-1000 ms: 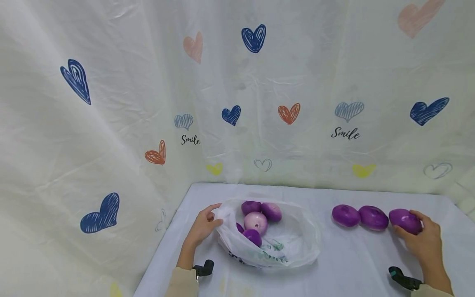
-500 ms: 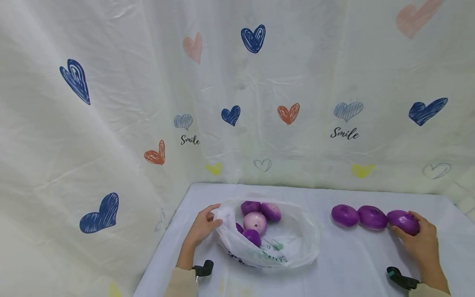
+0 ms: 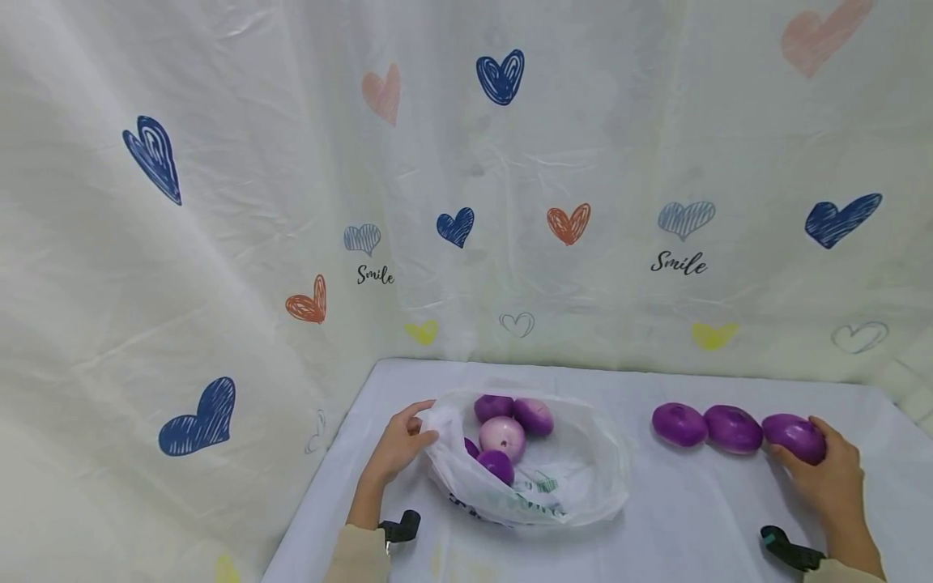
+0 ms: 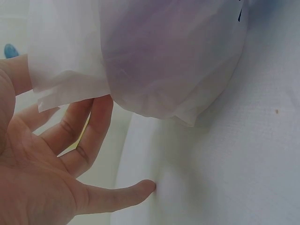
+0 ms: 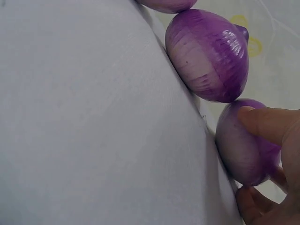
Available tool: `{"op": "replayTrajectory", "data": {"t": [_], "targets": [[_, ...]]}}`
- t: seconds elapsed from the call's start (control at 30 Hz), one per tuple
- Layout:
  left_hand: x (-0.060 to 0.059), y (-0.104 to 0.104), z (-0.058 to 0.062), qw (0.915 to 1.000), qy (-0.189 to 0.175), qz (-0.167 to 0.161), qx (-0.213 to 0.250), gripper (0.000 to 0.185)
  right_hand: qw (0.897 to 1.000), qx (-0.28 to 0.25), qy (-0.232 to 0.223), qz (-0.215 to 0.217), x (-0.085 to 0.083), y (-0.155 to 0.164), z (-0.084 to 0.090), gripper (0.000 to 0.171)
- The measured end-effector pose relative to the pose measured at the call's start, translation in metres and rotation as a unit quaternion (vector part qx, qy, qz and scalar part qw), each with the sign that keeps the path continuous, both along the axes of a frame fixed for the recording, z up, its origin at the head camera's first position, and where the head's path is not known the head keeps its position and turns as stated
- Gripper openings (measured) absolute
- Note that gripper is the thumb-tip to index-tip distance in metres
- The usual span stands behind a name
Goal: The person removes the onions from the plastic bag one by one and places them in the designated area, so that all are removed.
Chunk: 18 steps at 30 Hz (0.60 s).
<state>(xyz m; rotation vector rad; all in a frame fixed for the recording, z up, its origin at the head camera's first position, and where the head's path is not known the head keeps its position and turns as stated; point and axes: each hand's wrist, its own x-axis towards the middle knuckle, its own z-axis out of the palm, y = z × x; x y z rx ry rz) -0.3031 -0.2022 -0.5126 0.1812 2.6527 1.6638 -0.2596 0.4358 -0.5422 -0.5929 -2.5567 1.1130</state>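
The left hand (image 3: 399, 441) pinches the rim of the white plastic bag (image 3: 615, 478) at nine o'clock, probably to steady its mouth, with five purple onions (image 3: 503, 438) bunched toward ten o'clock inside. The right hand (image 3: 831, 474) grasps the end onion (image 3: 796, 437), likely spreading thumb and fingers to stop it rolling. Deep purple with a paler lilac flank, it sits at the row's three o'clock end, touching the middle onion (image 3: 733, 430).

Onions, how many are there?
8: five onions in the bag, three onions in a row on the table, the rightmost onion held by the right hand. The bag may hide more.
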Motion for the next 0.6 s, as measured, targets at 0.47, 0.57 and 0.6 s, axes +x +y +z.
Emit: {"op": "replayTrajectory", "data": {"t": [0.47,0.57,0.6], "targets": [[0.001,0.0,0.0,1.0,-0.004,0.002,0.008,0.056,1.0,0.013,0.002,-0.014,0.002,0.001,0.013,0.083],[0.001,0.0,0.001,0.9999,-0.005,0.004,0.009,0.055,0.999,0.031,0.024,-0.018,0.003,-0.002,0.023,0.081],[0.001,0.0,0.001,0.9999,-0.006,0.004,0.009,0.055,0.999,0.033,0.027,-0.02,0.003,-0.004,0.028,0.08]]}}
